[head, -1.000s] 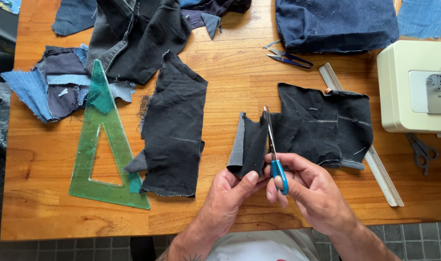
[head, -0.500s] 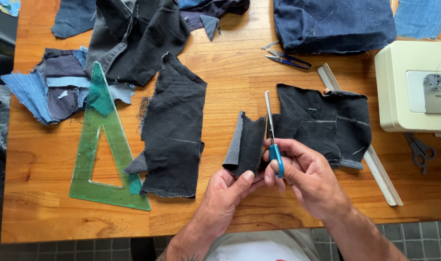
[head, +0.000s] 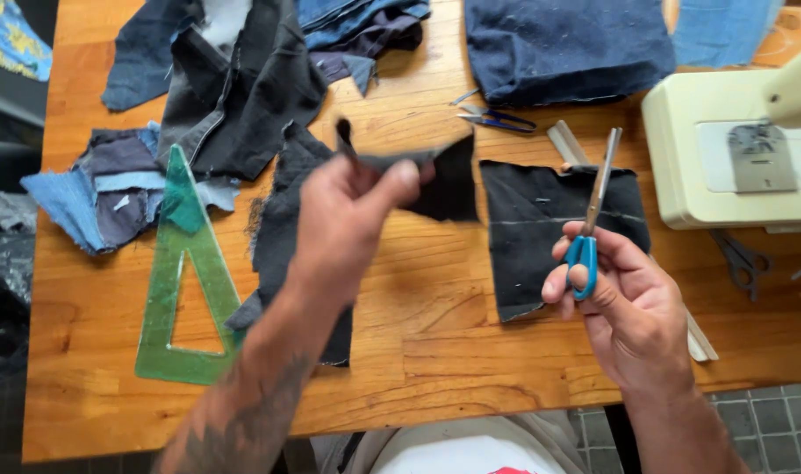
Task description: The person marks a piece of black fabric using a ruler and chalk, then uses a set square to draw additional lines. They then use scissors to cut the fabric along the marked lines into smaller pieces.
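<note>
While the left hand (head: pixel 348 206) pinches a blurred dark scrap (head: pixel 435 175), right-hand fingers (head: pixel 563 281) grip scissors (head: pixel 593 206) (blades shut).

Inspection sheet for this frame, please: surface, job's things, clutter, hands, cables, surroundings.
Surface: wooden table.
Job's things: black fabric strip lifted off the table; blue-handled scissors, blades shut, pointing up.
Clutter: black fabric piece, green set square, denim scraps, small snips, cream sewing machine.
Hands: left hand pinches the strip; right hand holds the scissors.
Cables: nothing seen.
Surroundings: grey tiled floor.
</note>
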